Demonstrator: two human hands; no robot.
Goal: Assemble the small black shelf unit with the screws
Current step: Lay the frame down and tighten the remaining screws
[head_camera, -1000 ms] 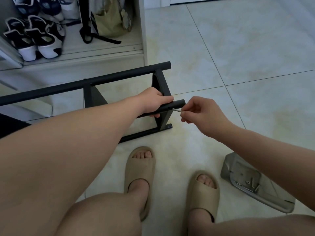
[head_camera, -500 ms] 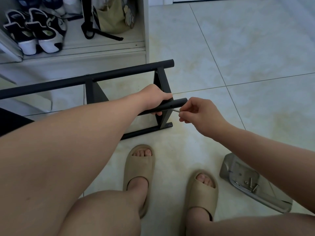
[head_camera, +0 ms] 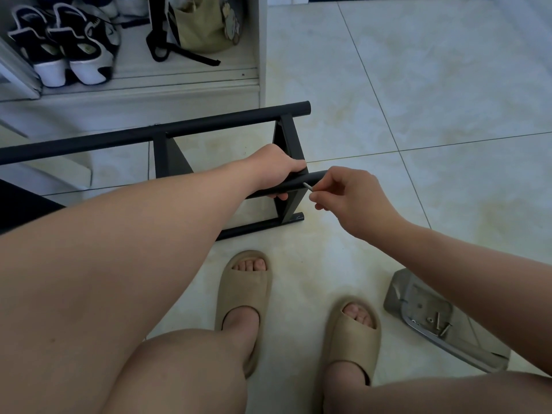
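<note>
The small black shelf unit (head_camera: 209, 127) lies on its side on the tiled floor, its round rails running left to right. My left hand (head_camera: 276, 168) grips the near black rail (head_camera: 310, 179) close to its right end. My right hand (head_camera: 348, 197) pinches a thin silver screw (head_camera: 307, 186) whose tip meets the side of that rail near the end bracket (head_camera: 288, 171). Whether it is a screw or a slim tool shaft is hard to tell.
A clear plastic bag (head_camera: 430, 321) with a few loose screws lies on the floor at the lower right. My feet in beige slippers (head_camera: 243, 291) stand below the shelf. A white cabinet (head_camera: 260, 55) with sneakers (head_camera: 62, 49) and a bag stands behind.
Little has moved. My right hand has shifted slightly left and turned a bit at the screw, while my left hand keeps its grip on the rail.
</note>
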